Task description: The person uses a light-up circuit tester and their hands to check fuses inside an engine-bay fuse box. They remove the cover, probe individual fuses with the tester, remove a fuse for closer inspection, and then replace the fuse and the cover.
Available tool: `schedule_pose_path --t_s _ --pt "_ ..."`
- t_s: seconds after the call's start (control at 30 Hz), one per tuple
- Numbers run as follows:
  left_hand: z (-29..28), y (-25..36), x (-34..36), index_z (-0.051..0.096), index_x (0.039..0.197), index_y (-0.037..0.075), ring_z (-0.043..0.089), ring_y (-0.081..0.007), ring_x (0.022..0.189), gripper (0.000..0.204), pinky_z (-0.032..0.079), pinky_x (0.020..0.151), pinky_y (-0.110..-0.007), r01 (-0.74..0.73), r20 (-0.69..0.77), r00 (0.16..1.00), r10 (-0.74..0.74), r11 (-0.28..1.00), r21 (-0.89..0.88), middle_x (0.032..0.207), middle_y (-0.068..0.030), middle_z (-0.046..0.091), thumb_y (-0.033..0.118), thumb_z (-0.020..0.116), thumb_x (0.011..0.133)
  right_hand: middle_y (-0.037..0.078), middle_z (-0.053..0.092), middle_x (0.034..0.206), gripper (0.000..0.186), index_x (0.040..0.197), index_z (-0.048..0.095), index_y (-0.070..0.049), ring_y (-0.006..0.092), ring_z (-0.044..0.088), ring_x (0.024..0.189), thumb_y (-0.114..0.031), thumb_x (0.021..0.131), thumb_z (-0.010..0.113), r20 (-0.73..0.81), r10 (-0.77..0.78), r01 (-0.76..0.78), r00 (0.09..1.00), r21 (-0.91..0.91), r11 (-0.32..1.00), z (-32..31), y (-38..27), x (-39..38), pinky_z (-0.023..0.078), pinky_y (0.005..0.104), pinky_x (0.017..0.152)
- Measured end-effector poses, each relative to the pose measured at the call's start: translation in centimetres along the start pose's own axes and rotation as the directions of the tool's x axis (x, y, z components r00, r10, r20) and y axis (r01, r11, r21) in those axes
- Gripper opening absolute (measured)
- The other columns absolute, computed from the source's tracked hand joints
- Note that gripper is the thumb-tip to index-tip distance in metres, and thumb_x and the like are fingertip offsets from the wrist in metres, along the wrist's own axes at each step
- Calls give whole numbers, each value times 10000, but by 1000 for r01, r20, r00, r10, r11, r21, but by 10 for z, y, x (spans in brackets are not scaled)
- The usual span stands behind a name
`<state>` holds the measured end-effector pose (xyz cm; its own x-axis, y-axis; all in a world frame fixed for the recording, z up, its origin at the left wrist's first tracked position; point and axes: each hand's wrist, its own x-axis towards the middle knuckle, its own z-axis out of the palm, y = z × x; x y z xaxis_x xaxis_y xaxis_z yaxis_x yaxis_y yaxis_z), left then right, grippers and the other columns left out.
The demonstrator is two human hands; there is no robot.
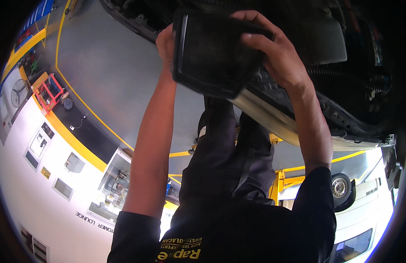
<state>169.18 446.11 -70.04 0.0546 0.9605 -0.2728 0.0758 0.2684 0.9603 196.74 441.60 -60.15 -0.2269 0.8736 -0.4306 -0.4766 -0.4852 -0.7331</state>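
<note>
Both of my hands hold up a black, box-shaped plastic cover (211, 57) with a raised rim, at the top middle of the view. My left hand (166, 46) grips its left edge, and the fingers are partly hidden behind it. On the far right side, my right hand (279, 52) clasps the cover, thumb on the face towards me and fingers over the upper edge. The inside of the cover is too dark to make out. Beside and behind it lies a vehicle's open engine bay (330, 39), mostly in shadow.
A light body panel (273, 116) edges the engine bay near my legs. Grey floor (106, 57) with yellow lines spreads to the left. Further off are a red cart (49, 92), a standing fan (19, 93), a yellow post (278, 186) and a white vehicle with a wheel (340, 187).
</note>
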Motion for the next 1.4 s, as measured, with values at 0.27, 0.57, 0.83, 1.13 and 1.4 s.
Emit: schedule_pose_path --t_s 0.27,0.57,0.83,1.13,1.4 --pt "-2 7 2 750 919 36 664 -102 691 250 556 648 -258 -37 -45 998 42 994 105 797 -19 713 191 571 1000 111 716 1144 451 1321 623 -20 179 713 1040 -369 1038 575 98 -30 23 995 74 997 0 -3 1 587 322 940" --pt "-23 -14 6 752 950 81 688 -136 735 186 552 718 -287 88 91 994 -65 959 -269 816 -16 738 203 612 969 133 692 1185 544 1359 572 20 180 706 1044 -426 1051 536 147 -41 29 988 89 996 8 -7 2 596 308 919" --pt "1 20 4 682 841 106 625 -262 686 266 504 698 -349 -118 22 990 140 724 680 742 -70 658 309 597 990 148 692 1187 625 1365 563 23 185 712 1049 -523 1071 489 132 -20 9 991 82 997 3 -5 0 614 323 900" --pt "-7 -5 12 649 810 94 588 -307 690 360 488 689 -372 -131 28 986 163 668 732 727 -103 617 385 574 1010 153 689 1192 622 1370 562 19 192 715 1054 -523 1091 438 136 -38 25 990 99 995 3 -5 0 623 330 892" --pt "1 5 9 644 802 93 559 -277 678 349 479 678 -353 -116 -6 987 163 728 675 713 -88 598 365 583 1012 168 697 1187 671 1356 576 14 215 724 1048 -579 1068 454 99 -39 28 994 103 994 3 -1 0 632 348 884"
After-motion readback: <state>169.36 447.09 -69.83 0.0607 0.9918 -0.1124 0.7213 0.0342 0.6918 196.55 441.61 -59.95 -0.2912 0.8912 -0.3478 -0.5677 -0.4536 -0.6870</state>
